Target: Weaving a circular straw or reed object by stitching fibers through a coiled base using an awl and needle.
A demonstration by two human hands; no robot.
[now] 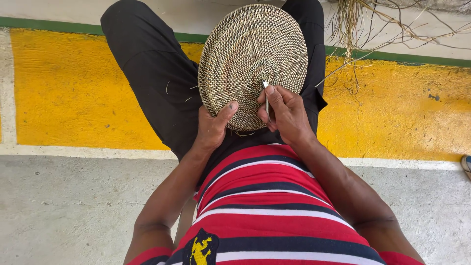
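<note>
**The pointed tool sits on the near side of the woven disc**

We see a big yellow band painted across the floor, with grey concrete near us and a thin green stripe at the far edge. We are sitting on that floor in black trousers and a red striped shirt.

On our lap rests a round woven disc. It is tilted, with its far rim up between our knees and its near rim down by our hands. Its coils go round and round in tan and dark dots.

Our left hand is clamped on the near left rim of the disc. The thumb lies flat on top and the other fingers are hidden below.

Our right hand is just right of it, closed tight around a thin metal tool. The tool's long line runs from near to far, almost straight up the picture. Its tip touches the weave at the near side of the disc, a little right of the middle. So the spot being worked lies just beyond the right hand, and the right hand is the closer one to it.

Loose dry straw lies far to the right, well apart from both hands.
</note>
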